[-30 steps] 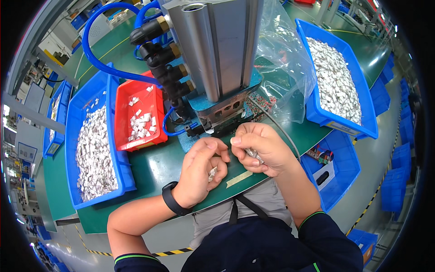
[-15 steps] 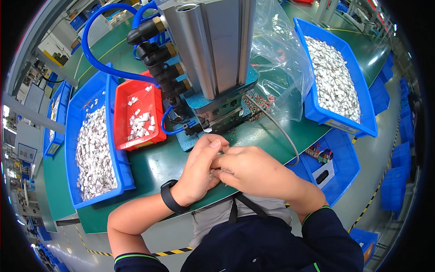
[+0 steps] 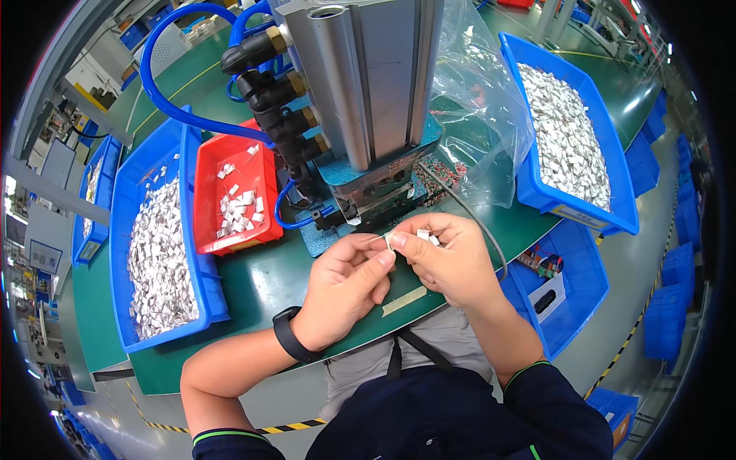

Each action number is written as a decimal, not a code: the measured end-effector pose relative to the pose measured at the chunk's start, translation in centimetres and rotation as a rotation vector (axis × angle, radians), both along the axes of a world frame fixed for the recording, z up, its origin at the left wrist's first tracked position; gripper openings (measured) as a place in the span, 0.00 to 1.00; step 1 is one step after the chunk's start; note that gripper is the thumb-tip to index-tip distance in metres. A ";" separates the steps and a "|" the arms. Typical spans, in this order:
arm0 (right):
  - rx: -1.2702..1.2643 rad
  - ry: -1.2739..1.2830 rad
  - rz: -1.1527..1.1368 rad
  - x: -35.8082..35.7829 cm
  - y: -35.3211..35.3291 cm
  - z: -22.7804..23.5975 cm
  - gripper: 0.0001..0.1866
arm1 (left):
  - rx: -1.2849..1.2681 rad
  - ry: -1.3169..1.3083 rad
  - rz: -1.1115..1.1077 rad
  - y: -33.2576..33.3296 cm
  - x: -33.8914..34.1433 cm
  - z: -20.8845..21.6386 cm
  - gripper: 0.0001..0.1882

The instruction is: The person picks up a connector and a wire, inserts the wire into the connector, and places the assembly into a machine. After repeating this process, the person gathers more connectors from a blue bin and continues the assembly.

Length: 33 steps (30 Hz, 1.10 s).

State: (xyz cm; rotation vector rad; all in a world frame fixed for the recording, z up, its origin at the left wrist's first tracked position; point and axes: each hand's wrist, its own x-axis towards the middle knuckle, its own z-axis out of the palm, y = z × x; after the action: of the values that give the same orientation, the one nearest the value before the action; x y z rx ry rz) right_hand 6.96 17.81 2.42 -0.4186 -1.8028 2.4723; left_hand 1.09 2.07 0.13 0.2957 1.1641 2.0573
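Observation:
My two hands meet over the near edge of the green table, just in front of a pneumatic press (image 3: 368, 100). A small whitish part with thin wire leads (image 3: 389, 241) sits between their fingertips. My left hand (image 3: 345, 284), with a black band at the wrist, pinches it from the left with thumb and fingers. From the right, my right hand (image 3: 452, 257) grips the same part between thumb and forefinger. Several more small white blocks with wire leads (image 3: 431, 238) are tucked in the curled fingers of my right hand.
At left stand a blue bin (image 3: 208, 295) heaped with white parts and a red bin (image 3: 264, 172) with fewer. Another full blue bin (image 3: 625, 180) is at right, beside a clear plastic bag (image 3: 491, 130). A grey cable (image 3: 468, 211) and a tape strip (image 3: 404, 301) lie on the table.
My hands were bunched together, the right covering the left's fingers. The right has moved right and turned, so the white blocks in it and the part between the fingertips now show.

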 end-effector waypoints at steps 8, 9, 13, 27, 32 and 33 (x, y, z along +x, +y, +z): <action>0.169 0.052 0.064 0.6 -0.5 -0.6 0.10 | -0.052 0.001 0.078 -0.3 -0.2 0.3 0.06; 0.169 0.052 0.063 0.7 -0.5 -0.4 0.10 | -0.052 0.001 0.077 -0.4 -0.3 0.4 0.06; 0.071 -0.050 0.132 0.9 -0.1 0.2 0.11 | -0.118 -0.032 0.023 -0.5 -0.4 1.0 0.08; -0.020 -0.037 0.027 -1.2 1.0 0.3 0.11 | -0.107 -0.060 -0.009 -0.5 -0.5 1.3 0.14; -0.047 -0.049 0.026 -1.9 1.0 0.2 0.12 | -0.088 -0.076 -0.019 -0.5 -0.6 1.5 0.13; -0.062 -0.046 0.029 -2.0 1.0 0.1 0.12 | -0.074 -0.095 -0.014 -0.5 -0.6 1.5 0.13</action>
State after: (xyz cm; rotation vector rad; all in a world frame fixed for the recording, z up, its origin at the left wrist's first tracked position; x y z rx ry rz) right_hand 4.96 18.79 2.55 -0.4595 -1.7647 2.5645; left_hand 0.50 1.55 1.63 0.1681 1.1735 1.9893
